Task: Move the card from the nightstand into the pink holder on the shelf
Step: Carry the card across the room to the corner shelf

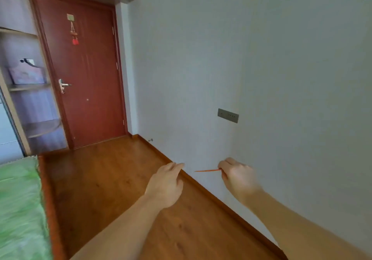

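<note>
- Two bare hands out front, over wood floor (112,179); red door (84,74) as landmark.
- Corner shelf (30,86) just left of door; pink holder (27,75) sits on it.
- Left hand (167,185): lower right of door, fingers loosely extended, holding nothing.
- Right hand (237,177): further right of door, near wall, pinched closed on card.
- Card (207,170): edge-on, orange, well apart from holder.

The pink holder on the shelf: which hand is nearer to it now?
Left. The left hand, empty, is on the side of the pink holder, though far below it. The right hand, pinching the card, is farther right by the wall.
</note>
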### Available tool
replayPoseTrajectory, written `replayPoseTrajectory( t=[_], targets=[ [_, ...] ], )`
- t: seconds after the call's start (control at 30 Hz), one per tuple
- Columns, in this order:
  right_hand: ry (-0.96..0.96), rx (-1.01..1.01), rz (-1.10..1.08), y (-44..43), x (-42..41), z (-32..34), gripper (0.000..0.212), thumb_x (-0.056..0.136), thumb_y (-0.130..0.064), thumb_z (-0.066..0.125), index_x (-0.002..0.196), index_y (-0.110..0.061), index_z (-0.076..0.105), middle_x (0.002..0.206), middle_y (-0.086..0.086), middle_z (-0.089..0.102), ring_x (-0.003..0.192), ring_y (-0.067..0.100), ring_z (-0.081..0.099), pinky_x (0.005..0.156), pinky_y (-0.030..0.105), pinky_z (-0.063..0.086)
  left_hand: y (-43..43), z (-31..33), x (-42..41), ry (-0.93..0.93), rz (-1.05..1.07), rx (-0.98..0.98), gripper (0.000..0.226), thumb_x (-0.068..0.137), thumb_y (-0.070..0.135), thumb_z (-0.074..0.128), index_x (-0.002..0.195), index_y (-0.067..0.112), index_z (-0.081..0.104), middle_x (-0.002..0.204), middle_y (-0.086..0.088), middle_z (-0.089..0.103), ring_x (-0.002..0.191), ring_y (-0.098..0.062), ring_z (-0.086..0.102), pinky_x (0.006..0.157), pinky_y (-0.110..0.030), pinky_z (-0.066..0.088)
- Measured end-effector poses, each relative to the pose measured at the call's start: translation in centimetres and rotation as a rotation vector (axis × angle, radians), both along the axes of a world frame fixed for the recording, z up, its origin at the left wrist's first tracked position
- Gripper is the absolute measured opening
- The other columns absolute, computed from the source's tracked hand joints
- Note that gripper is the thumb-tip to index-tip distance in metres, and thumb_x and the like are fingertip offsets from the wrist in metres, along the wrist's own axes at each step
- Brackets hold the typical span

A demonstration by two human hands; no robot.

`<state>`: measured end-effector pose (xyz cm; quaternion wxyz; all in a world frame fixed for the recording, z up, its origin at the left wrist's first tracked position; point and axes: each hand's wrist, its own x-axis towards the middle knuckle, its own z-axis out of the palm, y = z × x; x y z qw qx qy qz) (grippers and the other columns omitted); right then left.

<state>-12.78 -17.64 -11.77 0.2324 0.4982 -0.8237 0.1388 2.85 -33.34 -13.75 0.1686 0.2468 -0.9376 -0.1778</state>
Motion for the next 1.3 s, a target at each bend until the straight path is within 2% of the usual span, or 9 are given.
replayPoseTrajectory(
  t=[0.1,0.3,0.5,0.77,0.83,0.93,0.97,1.07,1.3],
  targets=[
    [-0.010,-0.024,0.103,-3.4,-6.6,0.5,0.017,0.069,0.001,0.073,0.075,-0.014,0.067,0.067,0.001,0.065,0.043,0.021,0.057,0.034,0.029,0.047,-2.4,0.4,-5.8,-0.046,0.120,0.061,0.053,0.094,0.023,0.036,0.146,0.030,0.027,0.156,0.004,0.028,0.143,-0.017,0.024,0.116,-0.039,0.028],
    [-0.067,-0.049,0.234,-9.5,-15.9,0.9,0.012,0.074,-0.006,0.074,0.076,-0.015,0.068,0.068,-0.001,0.066,0.043,0.015,0.057,0.037,0.022,0.043,-5.8,1.4,-14.3,-0.099,0.197,0.059,0.054,0.094,0.023,0.038,0.146,0.032,0.026,0.156,0.004,0.028,0.144,-0.018,0.023,0.116,-0.039,0.025],
    [-0.085,0.059,0.338,-21.6,-18.2,0.6,0.010,0.091,-0.014,0.055,0.090,-0.017,0.066,0.081,-0.003,0.066,0.057,0.013,0.060,0.052,0.018,0.041,-12.9,1.8,-15.4,-0.050,0.357,0.074,0.053,0.094,0.026,0.040,0.145,0.034,0.026,0.156,0.006,0.028,0.144,-0.017,0.021,0.118,-0.042,0.023],
    [-0.033,0.107,0.535,-42.9,-19.6,-0.8,0.018,0.098,-0.019,0.045,0.097,-0.018,0.063,0.092,-0.003,0.066,0.071,0.012,0.062,0.067,0.018,0.050,-32.5,0.0,-15.2,-0.019,0.569,0.093,0.053,0.095,0.027,0.040,0.146,0.033,0.024,0.156,0.006,0.027,0.144,-0.018,0.021,0.118,-0.043,0.024],
    [-0.043,0.100,0.553,-49.9,-19.1,-1.4,0.014,0.095,-0.016,0.051,0.094,-0.017,0.064,0.089,-0.003,0.066,0.067,0.013,0.062,0.059,0.011,0.043,-38.6,-0.2,-15.3,-0.042,0.570,0.073,0.053,0.095,0.026,0.038,0.146,0.032,0.024,0.157,0.005,0.026,0.145,-0.019,0.020,0.118,-0.043,0.023],
    [-0.072,0.120,0.584,-60.6,-17.9,-1.7,0.007,0.087,-0.010,0.064,0.089,-0.016,0.067,0.081,-0.001,0.069,0.059,0.012,0.062,0.051,0.005,0.019,-48.7,0.5,-14.8,-0.039,0.603,0.061,0.052,0.096,0.025,0.038,0.146,0.032,0.024,0.156,0.005,0.026,0.145,-0.020,0.019,0.118,-0.043,0.022],
    [-0.078,0.131,0.611,-63.7,-17.7,-1.6,0.007,0.085,-0.010,0.067,0.089,-0.015,0.068,0.082,-0.001,0.070,0.058,0.012,0.062,0.051,0.004,0.020,-51.8,0.9,-14.5,-0.031,0.620,0.067,0.052,0.096,0.025,0.038,0.146,0.032,0.025,0.156,0.005,0.026,0.145,-0.020,0.020,0.118,-0.044,0.022],
    [-0.082,0.165,0.663,-72.1,-17.2,-0.5,0.012,0.090,-0.015,0.060,0.100,-0.016,0.066,0.095,0.000,0.069,0.070,0.011,0.063,0.061,0.013,0.040,-59.6,2.4,-13.2,-0.018,0.654,0.051,0.052,0.096,0.023,0.037,0.146,0.030,0.026,0.155,0.004,0.028,0.144,-0.020,0.021,0.118,-0.043,0.024],
    [-0.052,0.197,0.676,-89.1,-18.0,1.4,0.016,0.097,-0.020,0.045,0.103,-0.021,0.059,0.102,-0.005,0.064,0.079,0.009,0.059,0.072,0.018,0.052,-74.3,3.7,-11.8,-0.002,0.737,0.040,0.052,0.096,0.025,0.037,0.146,0.031,0.025,0.155,0.005,0.028,0.143,-0.020,0.023,0.116,-0.043,0.023]
  ],
)
